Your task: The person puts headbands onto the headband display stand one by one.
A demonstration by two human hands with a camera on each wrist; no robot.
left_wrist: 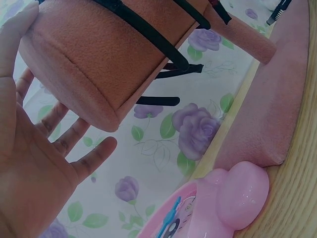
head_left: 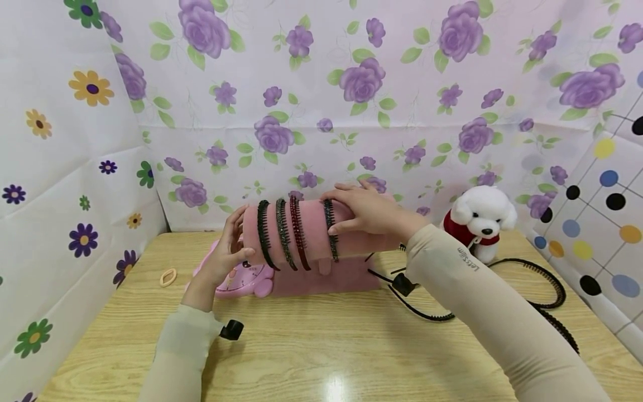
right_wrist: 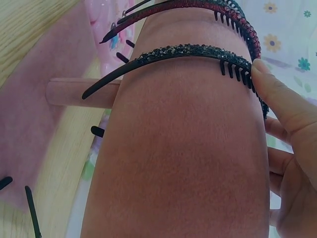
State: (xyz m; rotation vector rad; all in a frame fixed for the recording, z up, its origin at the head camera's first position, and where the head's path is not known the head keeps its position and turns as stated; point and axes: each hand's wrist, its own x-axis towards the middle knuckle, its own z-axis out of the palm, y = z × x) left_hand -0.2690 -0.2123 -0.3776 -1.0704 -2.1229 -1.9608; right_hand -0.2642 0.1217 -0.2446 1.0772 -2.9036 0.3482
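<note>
A pink plush headband display stand [head_left: 313,223] has a horizontal roll on a post above a flat base. Three glittery headbands, a black one [head_left: 264,234], a grey one [head_left: 283,234] and a red one [head_left: 298,234], sit around its left half. My right hand [head_left: 369,209] pinches a dark sequined headband [right_wrist: 193,51] on the roll; in the right wrist view its thumb presses the band's edge, fingers behind the roll. My left hand [head_left: 228,254] rests against the roll's left end, its spread fingers [left_wrist: 96,156] fairly straight behind it.
A pink cartoon clock [head_left: 243,279] stands behind the left hand. To the right, several black headbands [head_left: 552,285] lie on the wooden table [head_left: 311,346] near a white plush dog [head_left: 482,215] in red. A beige hair tie [head_left: 168,277] lies at left.
</note>
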